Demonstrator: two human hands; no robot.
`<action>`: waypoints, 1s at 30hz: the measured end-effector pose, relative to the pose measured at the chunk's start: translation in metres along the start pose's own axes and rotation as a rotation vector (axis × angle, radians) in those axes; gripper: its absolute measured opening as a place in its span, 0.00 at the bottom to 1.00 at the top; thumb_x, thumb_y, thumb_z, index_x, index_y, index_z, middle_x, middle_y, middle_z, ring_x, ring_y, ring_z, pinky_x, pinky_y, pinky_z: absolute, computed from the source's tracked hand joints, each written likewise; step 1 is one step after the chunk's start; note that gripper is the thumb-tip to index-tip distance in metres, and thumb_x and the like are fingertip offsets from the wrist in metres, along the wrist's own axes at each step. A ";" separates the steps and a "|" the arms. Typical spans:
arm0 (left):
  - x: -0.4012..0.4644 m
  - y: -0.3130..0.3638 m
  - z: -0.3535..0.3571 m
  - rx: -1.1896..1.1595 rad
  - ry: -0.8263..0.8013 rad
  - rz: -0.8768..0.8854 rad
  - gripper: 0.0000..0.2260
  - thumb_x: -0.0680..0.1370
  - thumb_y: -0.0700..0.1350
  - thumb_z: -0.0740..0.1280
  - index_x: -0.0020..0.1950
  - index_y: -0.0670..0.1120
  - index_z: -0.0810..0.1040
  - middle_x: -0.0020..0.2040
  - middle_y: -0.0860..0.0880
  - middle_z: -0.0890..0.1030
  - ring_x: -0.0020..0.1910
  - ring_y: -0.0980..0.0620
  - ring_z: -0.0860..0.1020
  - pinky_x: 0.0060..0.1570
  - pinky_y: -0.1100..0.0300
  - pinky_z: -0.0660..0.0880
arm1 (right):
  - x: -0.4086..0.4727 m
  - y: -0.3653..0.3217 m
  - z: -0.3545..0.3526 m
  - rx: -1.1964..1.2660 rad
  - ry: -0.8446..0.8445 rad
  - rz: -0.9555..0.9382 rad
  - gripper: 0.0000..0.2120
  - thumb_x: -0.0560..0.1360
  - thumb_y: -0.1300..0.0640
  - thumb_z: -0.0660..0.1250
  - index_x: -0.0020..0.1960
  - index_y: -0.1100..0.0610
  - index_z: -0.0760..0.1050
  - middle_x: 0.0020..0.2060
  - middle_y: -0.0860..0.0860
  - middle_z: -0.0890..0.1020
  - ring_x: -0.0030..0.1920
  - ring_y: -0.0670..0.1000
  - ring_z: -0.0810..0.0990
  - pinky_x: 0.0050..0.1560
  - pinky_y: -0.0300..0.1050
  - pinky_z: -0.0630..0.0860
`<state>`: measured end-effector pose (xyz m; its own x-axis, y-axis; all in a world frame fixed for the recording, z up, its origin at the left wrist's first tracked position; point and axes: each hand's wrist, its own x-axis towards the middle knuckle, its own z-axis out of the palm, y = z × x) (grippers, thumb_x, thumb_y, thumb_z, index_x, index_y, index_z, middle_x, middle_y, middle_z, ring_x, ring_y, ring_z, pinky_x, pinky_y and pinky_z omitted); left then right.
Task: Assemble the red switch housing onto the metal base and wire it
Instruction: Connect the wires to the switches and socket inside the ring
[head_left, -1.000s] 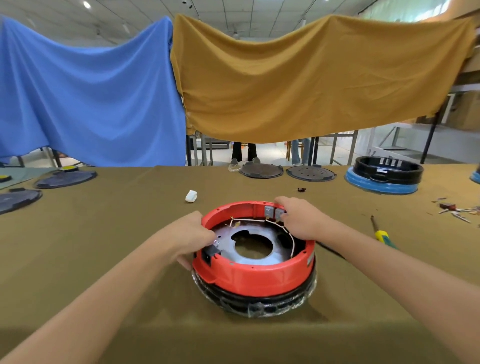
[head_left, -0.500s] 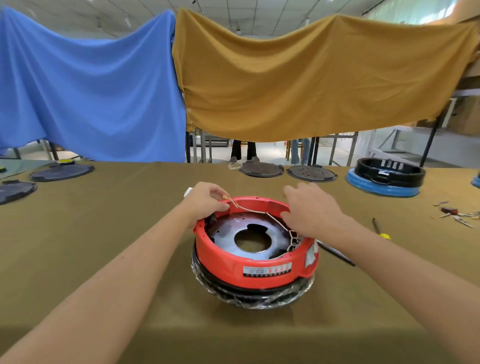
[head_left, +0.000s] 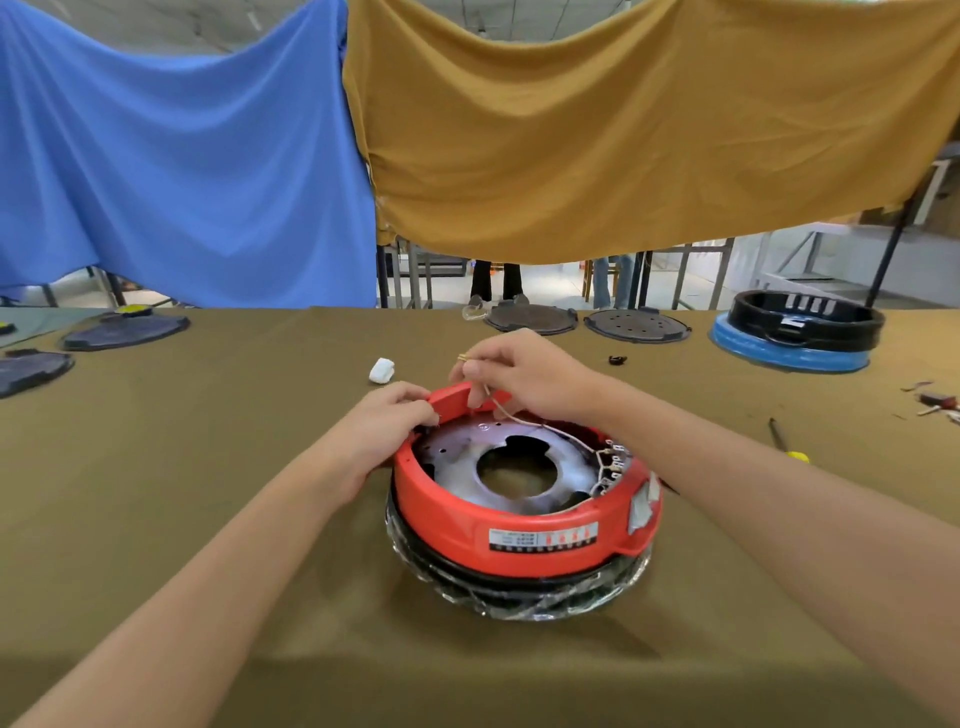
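Red housing (head_left: 524, 525): 1 left hand (head_left: 387, 423) grips its rim, 1 right hand (head_left: 524, 379) pinches 1 wire (head_left: 524, 420).

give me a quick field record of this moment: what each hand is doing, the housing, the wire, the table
left hand: grips the far-left rim of the red housing
right hand: pinches the wire's free end above the far rim
red housing: ring seated around the metal base plate, label facing the camera
wire: pale, runs from the right hand to the terminals on the right inner wall
under the housing: black part wrapped in clear film
table: olive cloth; screwdriver at right, white piece beyond the housing
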<state>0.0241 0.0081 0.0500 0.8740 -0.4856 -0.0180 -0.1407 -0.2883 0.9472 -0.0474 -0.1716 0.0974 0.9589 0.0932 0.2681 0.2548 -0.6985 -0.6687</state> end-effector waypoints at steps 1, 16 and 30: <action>0.002 0.002 -0.001 0.001 -0.035 0.012 0.10 0.77 0.39 0.66 0.56 0.47 0.81 0.46 0.44 0.78 0.42 0.48 0.73 0.44 0.55 0.70 | 0.001 0.003 -0.006 0.076 -0.011 0.040 0.12 0.83 0.57 0.61 0.54 0.61 0.81 0.40 0.60 0.83 0.42 0.55 0.82 0.43 0.48 0.83; 0.072 -0.040 0.011 -0.492 -0.405 0.063 0.25 0.72 0.42 0.68 0.69 0.37 0.75 0.65 0.33 0.77 0.66 0.35 0.76 0.66 0.44 0.70 | 0.010 0.041 -0.008 -0.139 -0.044 -0.086 0.07 0.79 0.55 0.68 0.55 0.53 0.84 0.32 0.51 0.84 0.28 0.42 0.74 0.32 0.35 0.71; 0.073 -0.040 0.011 -0.477 -0.377 0.128 0.25 0.71 0.44 0.69 0.68 0.38 0.76 0.63 0.33 0.79 0.64 0.35 0.77 0.65 0.43 0.71 | 0.000 0.042 0.001 0.119 -0.075 0.010 0.07 0.81 0.64 0.62 0.57 0.62 0.77 0.39 0.61 0.83 0.36 0.55 0.82 0.39 0.52 0.79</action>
<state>0.0882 -0.0245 0.0068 0.6272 -0.7752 0.0753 0.0664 0.1496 0.9865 -0.0370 -0.2008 0.0686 0.9670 0.1420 0.2114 0.2537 -0.6112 -0.7497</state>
